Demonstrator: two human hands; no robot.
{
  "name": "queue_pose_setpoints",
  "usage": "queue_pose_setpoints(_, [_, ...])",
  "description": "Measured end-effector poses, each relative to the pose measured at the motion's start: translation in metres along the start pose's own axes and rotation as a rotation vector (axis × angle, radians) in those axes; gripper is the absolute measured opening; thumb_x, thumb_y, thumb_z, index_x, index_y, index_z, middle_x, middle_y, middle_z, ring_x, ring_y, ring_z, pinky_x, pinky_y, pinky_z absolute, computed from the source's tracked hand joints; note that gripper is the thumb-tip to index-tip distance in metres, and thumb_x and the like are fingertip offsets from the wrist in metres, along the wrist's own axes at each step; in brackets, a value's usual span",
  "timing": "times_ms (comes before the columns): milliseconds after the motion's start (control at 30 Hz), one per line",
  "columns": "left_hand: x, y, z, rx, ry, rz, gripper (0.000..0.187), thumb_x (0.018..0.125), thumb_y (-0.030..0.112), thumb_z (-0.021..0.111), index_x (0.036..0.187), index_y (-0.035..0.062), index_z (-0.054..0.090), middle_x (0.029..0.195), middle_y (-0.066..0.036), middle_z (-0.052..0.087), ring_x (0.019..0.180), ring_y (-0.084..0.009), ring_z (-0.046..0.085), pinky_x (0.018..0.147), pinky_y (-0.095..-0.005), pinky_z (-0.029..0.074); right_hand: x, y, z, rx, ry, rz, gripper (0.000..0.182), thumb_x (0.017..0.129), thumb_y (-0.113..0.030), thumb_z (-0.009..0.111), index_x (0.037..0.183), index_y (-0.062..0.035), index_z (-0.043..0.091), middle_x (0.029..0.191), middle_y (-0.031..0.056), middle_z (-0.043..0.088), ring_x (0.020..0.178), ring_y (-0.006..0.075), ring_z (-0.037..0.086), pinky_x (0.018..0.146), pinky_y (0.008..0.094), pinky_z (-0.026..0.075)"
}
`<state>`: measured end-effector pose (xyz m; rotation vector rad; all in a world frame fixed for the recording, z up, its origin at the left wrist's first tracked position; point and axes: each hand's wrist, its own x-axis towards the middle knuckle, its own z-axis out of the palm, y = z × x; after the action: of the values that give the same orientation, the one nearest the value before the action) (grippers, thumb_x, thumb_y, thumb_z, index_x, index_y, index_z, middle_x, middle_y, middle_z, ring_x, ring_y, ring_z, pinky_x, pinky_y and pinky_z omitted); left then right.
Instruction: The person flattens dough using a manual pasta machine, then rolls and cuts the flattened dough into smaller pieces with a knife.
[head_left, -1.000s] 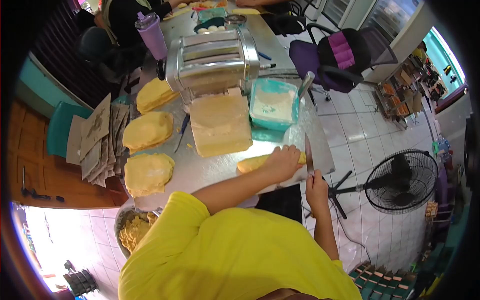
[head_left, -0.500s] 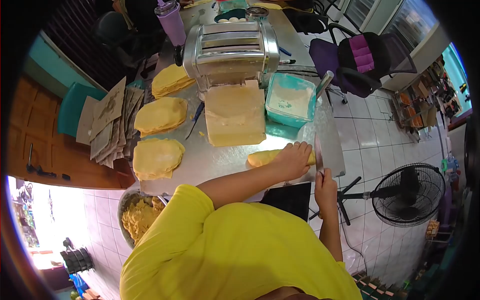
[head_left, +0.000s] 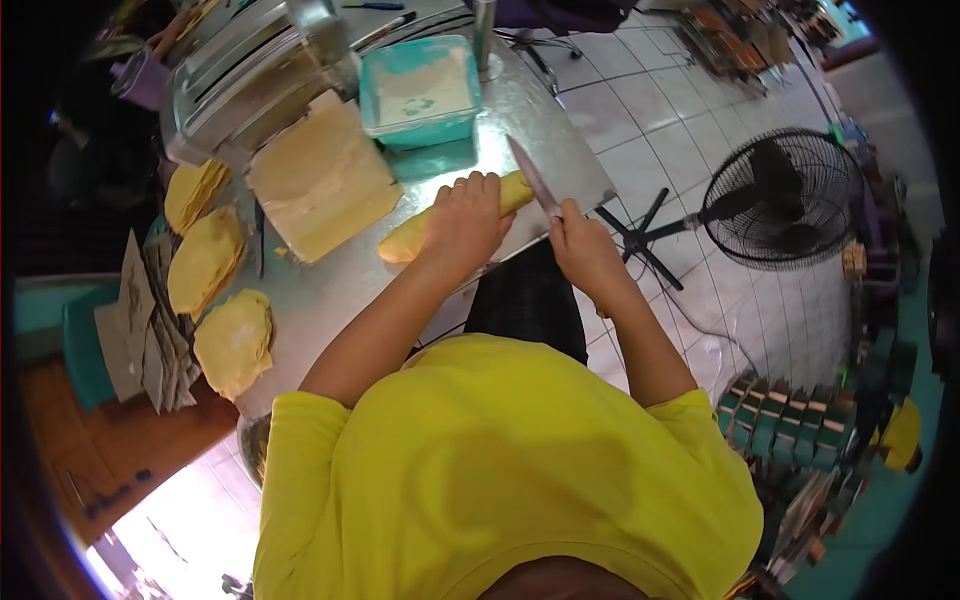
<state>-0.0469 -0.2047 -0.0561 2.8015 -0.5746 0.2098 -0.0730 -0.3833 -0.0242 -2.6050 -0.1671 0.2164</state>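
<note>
A yellow roll of dough [head_left: 402,243] lies on the metal table near its front edge. My left hand [head_left: 466,222] is over its middle, fingers wrapped round it. In my right hand [head_left: 583,250] is a knife [head_left: 532,176], gripped by its handle with the blade pointing away from me. The blade stands right at the dough's right end. Beyond the roll are a flat, pale cardboard-like sheet [head_left: 325,180] and a teal tub of white powder [head_left: 425,90].
A metal roller machine [head_left: 255,85] stands behind the sheet. Stacks of yellow dough sheets [head_left: 233,340] line the table's left side. Stacked cardboard pieces [head_left: 150,320] rest on a teal chair at left. To the right, a black fan [head_left: 780,200] stands on the tiled floor.
My view has turned to the right, so the table appears tilted and shifted left. The left hand still holds the dough roll, and the knife remains at its right end.
</note>
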Motion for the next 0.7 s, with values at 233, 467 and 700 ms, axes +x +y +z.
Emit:
queue_pose_setpoints(233, [0.003, -0.001, 0.006, 0.031, 0.026, 0.004, 0.033, 0.077, 0.031, 0.068, 0.090, 0.0051, 0.054, 0.086, -0.009, 0.056, 0.085, -0.0238, 0.059, 0.073, -0.0353, 0.046, 0.000, -0.008, 0.005, -0.009, 0.009, -0.106, 0.017, 0.093, -0.017, 0.046, 0.089, -0.0007, 0.042, 0.062, 0.0249, 0.056, 0.062, 0.0453, 0.056, 0.058, 0.0536, 0.042])
queue_pose_setpoints(467, [0.003, -0.003, 0.000, -0.064, -0.019, 0.016, 0.031, 0.078, 0.026, 0.067, 0.092, 0.0032, 0.052, 0.088, -0.012, 0.055, 0.085, -0.0282, 0.057, 0.074, -0.0381, 0.045, 0.005, -0.009, 0.015, -0.210, -0.095, -0.066, 0.021, 0.093, -0.019, 0.046, 0.084, -0.0003, 0.042, 0.062, 0.0219, 0.059, 0.063, 0.0418, 0.060, 0.057, 0.0505, 0.048])
queue_pose_setpoints(700, [0.005, -0.006, 0.003, -0.041, -0.043, 0.040, 0.030, 0.075, 0.024, 0.068, 0.090, 0.0036, 0.052, 0.087, -0.011, 0.055, 0.085, -0.0270, 0.057, 0.075, -0.0367, 0.045, 0.030, -0.003, 0.025, -0.238, -0.161, -0.083, 0.018, 0.089, -0.015, 0.046, 0.086, 0.0021, 0.044, 0.069, 0.0231, 0.062, 0.064, 0.0408, 0.062, 0.057, 0.0494, 0.049])
